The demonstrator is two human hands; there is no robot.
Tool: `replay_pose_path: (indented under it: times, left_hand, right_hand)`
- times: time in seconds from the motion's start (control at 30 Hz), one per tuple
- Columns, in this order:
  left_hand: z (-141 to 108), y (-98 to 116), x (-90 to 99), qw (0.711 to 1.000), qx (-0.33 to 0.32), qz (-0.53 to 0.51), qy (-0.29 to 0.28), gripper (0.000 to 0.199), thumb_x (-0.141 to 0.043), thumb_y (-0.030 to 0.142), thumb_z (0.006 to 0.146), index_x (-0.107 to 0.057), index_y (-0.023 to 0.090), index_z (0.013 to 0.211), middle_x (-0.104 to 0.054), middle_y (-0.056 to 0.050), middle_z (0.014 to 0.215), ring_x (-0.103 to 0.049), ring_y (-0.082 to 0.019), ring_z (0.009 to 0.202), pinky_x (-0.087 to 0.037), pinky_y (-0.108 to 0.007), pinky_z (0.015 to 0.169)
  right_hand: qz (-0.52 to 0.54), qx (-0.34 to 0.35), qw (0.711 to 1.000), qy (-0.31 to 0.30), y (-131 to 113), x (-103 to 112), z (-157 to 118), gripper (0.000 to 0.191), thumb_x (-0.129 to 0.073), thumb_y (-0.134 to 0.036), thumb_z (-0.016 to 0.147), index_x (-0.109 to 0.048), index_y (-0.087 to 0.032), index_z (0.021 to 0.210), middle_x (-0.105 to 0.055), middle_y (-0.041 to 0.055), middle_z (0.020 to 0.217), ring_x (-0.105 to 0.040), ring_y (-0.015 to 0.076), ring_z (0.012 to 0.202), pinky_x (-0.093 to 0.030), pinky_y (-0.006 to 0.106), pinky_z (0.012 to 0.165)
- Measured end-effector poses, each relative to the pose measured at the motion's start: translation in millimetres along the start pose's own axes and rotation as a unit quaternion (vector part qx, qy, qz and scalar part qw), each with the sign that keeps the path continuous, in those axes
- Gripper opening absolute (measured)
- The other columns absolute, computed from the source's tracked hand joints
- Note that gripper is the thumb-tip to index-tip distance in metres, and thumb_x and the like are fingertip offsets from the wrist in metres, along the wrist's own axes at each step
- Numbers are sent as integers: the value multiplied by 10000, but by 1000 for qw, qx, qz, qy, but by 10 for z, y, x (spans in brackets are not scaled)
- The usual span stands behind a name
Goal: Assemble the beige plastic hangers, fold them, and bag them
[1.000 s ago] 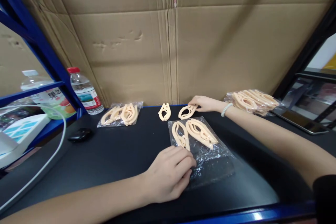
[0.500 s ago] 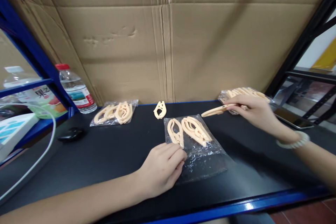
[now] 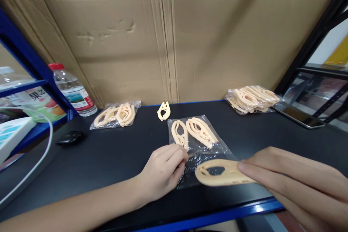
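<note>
My left hand [image 3: 164,170] is closed on the edge of a clear plastic bag [image 3: 221,145], which lies on the black table. Inside that bag are cream folded plastic pieces [image 3: 201,131], side by side. My right hand [image 3: 282,174] pinches another cream folded piece [image 3: 217,172] by one end, held over the lower part of the bag near the table's front edge. One loose cream piece [image 3: 164,111] lies by the cardboard at the back.
A bag of cream pieces [image 3: 115,115] lies back left, and a pile of bagged pieces [image 3: 251,98] back right, beside a dark flat device [image 3: 299,114]. A black mouse [image 3: 71,138], white cable [image 3: 40,157] and red-capped bottle [image 3: 74,92] are left.
My right hand has come from the back-right pile toward me, bringing the cream piece over the bag's lower part. My left hand keeps its hold on the bag. The view has shifted slightly.
</note>
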State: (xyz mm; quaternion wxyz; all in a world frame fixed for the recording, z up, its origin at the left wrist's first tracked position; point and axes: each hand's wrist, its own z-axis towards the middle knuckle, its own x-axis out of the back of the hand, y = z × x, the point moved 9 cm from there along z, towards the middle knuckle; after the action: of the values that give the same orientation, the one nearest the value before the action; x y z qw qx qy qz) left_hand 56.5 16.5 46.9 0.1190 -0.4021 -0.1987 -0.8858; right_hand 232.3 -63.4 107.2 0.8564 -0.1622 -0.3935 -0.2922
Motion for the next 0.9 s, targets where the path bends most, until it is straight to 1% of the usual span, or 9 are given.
replay_pose_path:
  times: [0.07, 0.17, 0.27, 0.33, 0.4, 0.47, 0.57, 0.73, 0.9]
  left_hand:
    - [4, 5, 34, 1000, -2, -16, 16, 190, -466, 2, 842, -501, 180, 898, -607, -51, 832, -583, -162, 758, -487, -276, 669]
    - [3, -1, 88, 998, -3, -40, 44, 203, -476, -12, 838, -503, 181, 896, -610, -53, 844, -590, -158, 777, -498, -272, 684]
    - [-4, -1, 127, 997, -4, -43, 67, 210, -496, -22, 833, -508, 178, 894, -626, -60, 867, -599, -156, 797, -507, -271, 705]
    - [-10, 9, 153, 996, -7, -39, 82, 212, -511, -29, 827, -516, 172, 893, -634, -61, 867, -605, -152, 799, -512, -268, 714]
    - [-14, 29, 176, 995, -15, -34, 95, 209, -525, -35, 822, -526, 164, 886, -638, -58, 856, -609, -147, 793, -517, -262, 716]
    - [-18, 49, 201, 994, -24, -30, 107, 205, -540, -37, 814, -538, 155, 886, -643, -61, 857, -614, -144, 788, -524, -257, 718]
    - [-23, 74, 241, 991, -36, -27, 127, 208, -564, -42, 799, -556, 143, 896, -654, -69, 862, -625, -144, 783, -536, -257, 722]
    - [-19, 82, 280, 988, -37, -26, 148, 192, -577, -28, 794, -578, 141, 884, -669, -67, 847, -645, -150, 773, -550, -260, 716]
    - [-17, 113, 276, 987, -51, -39, 147, 218, -578, -57, 780, -574, 127, 896, -663, -80, 855, -643, -154, 801, -553, -272, 744]
  right_hand:
    - [-49, 54, 996, -59, -59, -115, -74, 572, -591, -393, 846, -492, -251, 1391, -689, 43, 1179, -658, 229, 1040, -595, 293, 834]
    - [-96, 98, 990, -18, -175, -121, -93, 534, -544, -399, 864, -532, -201, 1359, -688, 72, 1180, -639, 250, 1069, -590, 335, 832]
    - [-86, 119, 989, 0, -337, -253, 52, 372, -470, -198, 890, -645, -229, 1217, -744, 66, 1002, -681, 220, 897, -593, 306, 690]
    - [-89, 134, 987, -14, -424, -434, 190, 378, -400, -76, 870, -711, -200, 1046, -747, 85, 853, -674, 206, 739, -571, 293, 599]
    - [-120, 158, 980, -11, -479, -608, 306, 373, -363, -51, 859, -722, -142, 904, -726, 129, 802, -651, 213, 668, -555, 316, 556]
    - [-161, 186, 969, 3, -503, -760, 382, 305, -407, -69, 862, -709, -105, 849, -706, 139, 778, -634, 210, 627, -542, 322, 524]
    - [-212, 204, 956, 18, -482, -937, 453, 214, -490, -97, 862, -699, -60, 886, -699, 135, 779, -632, 200, 602, -535, 310, 503]
    - [-255, 203, 944, 38, -484, -1110, 479, 245, -486, -60, 853, -680, 29, 974, -721, 221, 880, -696, 264, 734, -575, 344, 595]
    - [-236, 171, 956, 16, -365, -1323, 492, 252, -459, -33, 852, -674, 24, 971, -725, 236, 911, -713, 284, 820, -599, 362, 665]
